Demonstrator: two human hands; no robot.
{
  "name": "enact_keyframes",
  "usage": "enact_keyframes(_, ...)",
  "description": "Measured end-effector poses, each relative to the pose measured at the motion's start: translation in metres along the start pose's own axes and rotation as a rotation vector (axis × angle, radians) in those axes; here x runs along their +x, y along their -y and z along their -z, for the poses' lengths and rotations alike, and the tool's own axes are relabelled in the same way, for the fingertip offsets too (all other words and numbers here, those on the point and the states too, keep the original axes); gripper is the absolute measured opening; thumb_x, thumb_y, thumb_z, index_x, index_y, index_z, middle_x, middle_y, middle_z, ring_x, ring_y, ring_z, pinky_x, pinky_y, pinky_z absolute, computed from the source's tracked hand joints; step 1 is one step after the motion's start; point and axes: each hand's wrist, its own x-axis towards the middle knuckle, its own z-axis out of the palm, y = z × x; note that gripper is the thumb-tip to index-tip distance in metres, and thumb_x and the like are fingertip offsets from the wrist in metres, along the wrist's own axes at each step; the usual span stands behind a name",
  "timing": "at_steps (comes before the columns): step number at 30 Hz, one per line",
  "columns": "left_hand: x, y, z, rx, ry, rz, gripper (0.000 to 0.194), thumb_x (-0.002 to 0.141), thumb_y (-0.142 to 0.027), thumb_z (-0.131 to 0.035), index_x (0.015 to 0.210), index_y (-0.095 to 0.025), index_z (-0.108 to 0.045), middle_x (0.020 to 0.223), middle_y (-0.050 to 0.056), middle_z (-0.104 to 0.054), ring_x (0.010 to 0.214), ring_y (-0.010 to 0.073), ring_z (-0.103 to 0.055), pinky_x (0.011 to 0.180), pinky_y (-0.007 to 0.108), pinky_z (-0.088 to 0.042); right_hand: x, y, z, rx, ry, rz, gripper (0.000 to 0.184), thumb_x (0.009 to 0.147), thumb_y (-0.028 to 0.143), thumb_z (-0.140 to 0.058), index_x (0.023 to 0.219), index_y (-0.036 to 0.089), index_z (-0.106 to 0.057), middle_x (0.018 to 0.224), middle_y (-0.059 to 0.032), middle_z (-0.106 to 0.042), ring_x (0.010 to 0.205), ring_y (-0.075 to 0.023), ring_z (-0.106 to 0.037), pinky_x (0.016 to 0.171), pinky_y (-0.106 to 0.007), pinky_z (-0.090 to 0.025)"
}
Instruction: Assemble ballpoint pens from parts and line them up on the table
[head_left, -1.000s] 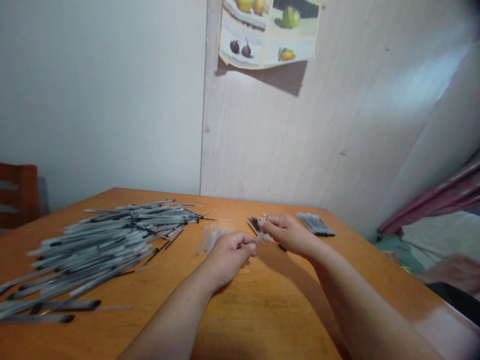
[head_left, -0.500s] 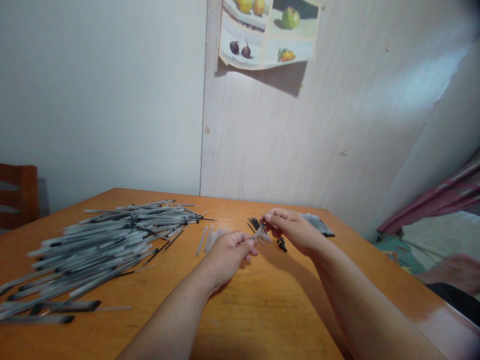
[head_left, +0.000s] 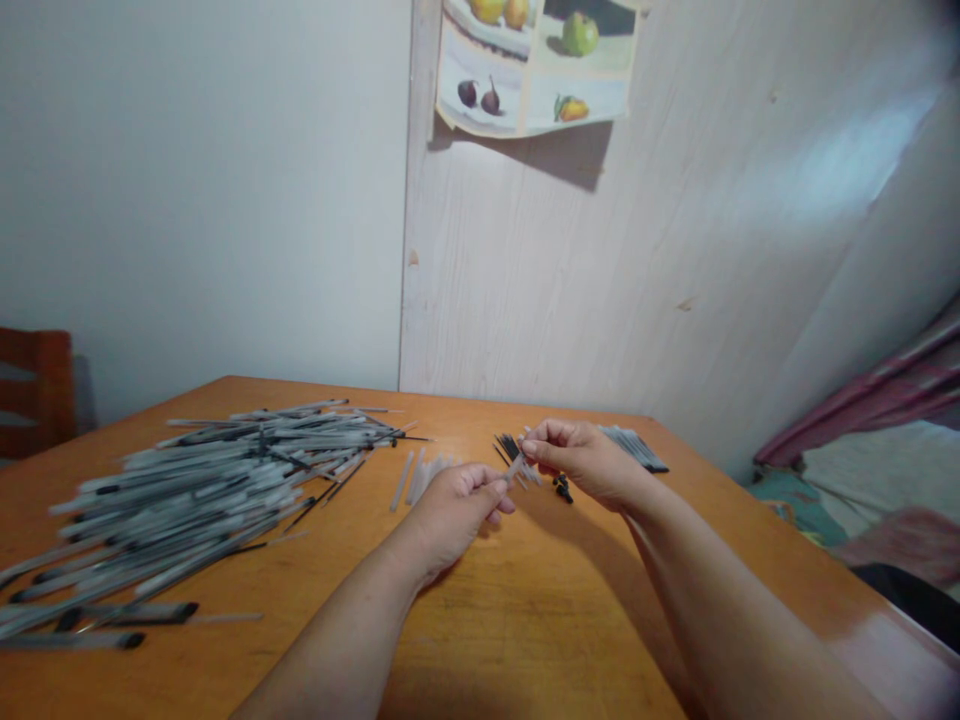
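Observation:
My left hand (head_left: 457,505) is closed in a pinch on a thin clear pen tube (head_left: 514,468) near the middle of the wooden table (head_left: 480,610). My right hand (head_left: 581,458) is closed too, its fingertips meeting the tube's far end; what it pinches there is too small to name. Just behind the hands lie a few dark refills (head_left: 508,446) and a small black cap piece (head_left: 561,487). Several clear empty tubes (head_left: 421,474) lie left of my left hand.
A large heap of grey and black pens (head_left: 202,490) covers the table's left side. A neat bundle of pens (head_left: 634,447) lies behind my right hand. A wooden chair (head_left: 34,385) stands far left, bedding (head_left: 862,470) at right, a fruit poster (head_left: 536,62) on the wall.
My right hand lifted off the table and drew slightly back, uncovering the small black piece. My left hand kept its pinch on the tube and barely moved.

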Motion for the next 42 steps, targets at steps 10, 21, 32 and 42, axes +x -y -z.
enact_keyframes(10, 0.0018, 0.0038, -0.0007, 0.045, 0.029, -0.033, 0.024, 0.082, -0.04, -0.057, 0.079, -0.016, -0.063, 0.077, 0.005, -0.067, 0.068, 0.0144, -0.056, 0.067, 0.028, -0.041, -0.0026, 0.0068, -0.0043, -0.406, 0.011, 0.1, 0.039, 0.092, 0.055, -0.048, 0.071, 0.022, -0.052, 0.065, 0.0006, -0.051, 0.062, -0.014, -0.045, 0.059, -0.027, -0.034)
enact_keyframes(21, 0.0008, 0.007, -0.0005, 0.029, 0.069, -0.013, 0.034, 0.085, -0.049, -0.055, 0.084, -0.016, -0.063, 0.08, 0.006, -0.069, 0.068, 0.0149, -0.058, 0.065, 0.027, -0.041, -0.0019, 0.008, -0.0058, -0.428, -0.007, 0.122, 0.046, 0.092, 0.059, -0.044, 0.067, 0.021, -0.05, 0.064, 0.0012, -0.047, 0.061, -0.0139, -0.042, 0.058, -0.027, -0.031)
enact_keyframes(32, -0.0024, -0.0002, 0.0038, -0.129, 0.083, 0.062, 0.041, 0.085, -0.052, -0.058, 0.099, -0.015, -0.067, 0.09, 0.01, -0.072, 0.07, 0.0138, -0.059, 0.066, 0.026, -0.04, -0.0025, 0.0061, 0.0003, 0.07, -0.003, -0.003, 0.033, 0.082, 0.048, -0.066, 0.092, 0.017, -0.065, 0.072, -0.0012, -0.061, 0.062, -0.0117, -0.05, 0.06, -0.026, -0.04)
enact_keyframes(42, -0.0004, 0.0052, 0.0022, -0.122, 0.086, 0.07, 0.038, 0.086, -0.051, -0.057, 0.095, -0.016, -0.067, 0.09, 0.009, -0.072, 0.072, 0.0148, -0.06, 0.065, 0.027, -0.04, -0.0021, 0.0038, 0.0018, 0.083, 0.005, -0.013, 0.027, 0.079, 0.044, -0.07, 0.084, 0.018, -0.064, 0.067, 0.0005, -0.059, 0.058, -0.0103, -0.047, 0.056, -0.025, -0.038)
